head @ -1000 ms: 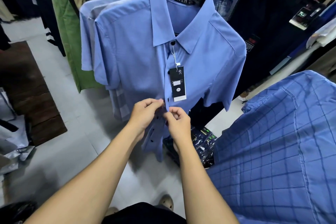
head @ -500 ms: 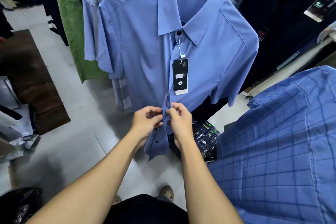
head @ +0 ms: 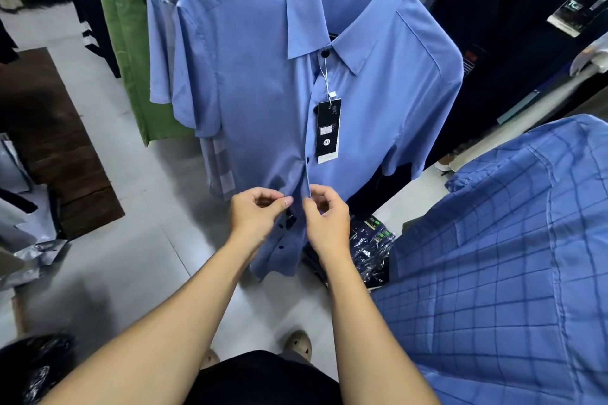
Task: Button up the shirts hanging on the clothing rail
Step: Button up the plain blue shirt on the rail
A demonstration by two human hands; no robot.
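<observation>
A plain blue short-sleeved shirt hangs on a black hanger in the middle of the head view, with black buttons down its front and a black price tag dangling from the collar. The upper buttons look fastened; below my hands the front edges hang apart with two black buttons showing. My left hand pinches the left front edge at the lower placket. My right hand pinches the right front edge beside it, fingers curled.
More pale blue shirts hang behind the first one, beside a green garment. A blue checked shirt fills the right foreground. Packed dark clothes lie on the grey floor. Dark garments hang at the back right.
My view has tilted down and closer, so the shirt fills more of the frame. Both hands stay at the lower placket, pinching the two front edges, now slightly further apart.
</observation>
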